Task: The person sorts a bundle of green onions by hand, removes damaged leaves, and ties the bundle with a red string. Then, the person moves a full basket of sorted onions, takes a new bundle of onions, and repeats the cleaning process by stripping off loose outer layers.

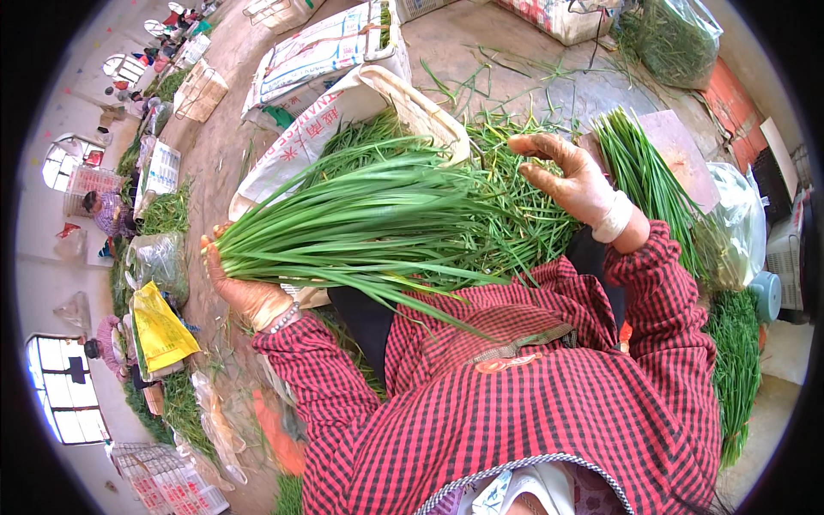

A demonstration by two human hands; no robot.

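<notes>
My left hand (245,292), in a thin glove, is closed round the pale ends of a bunch of Chinese chives (369,219). The long green leaves fan out to the right across my lap, their tips loose. My right hand (566,176), gloved too, is raised above a heap of loose chive leaves (515,206). Its fingers are apart and curved, with nothing between them. Just right of that hand, another bunch of chives (639,163) lies against a flat board (678,154).
Ahead stands a white crate (395,56) covered with printed sacking. A clear bag of greens (678,43) is at the far right. More chives (734,369) lie beside my right elbow, near a blue-lidded container (764,296). Along the left, several people work among crates and a yellow bag (163,326).
</notes>
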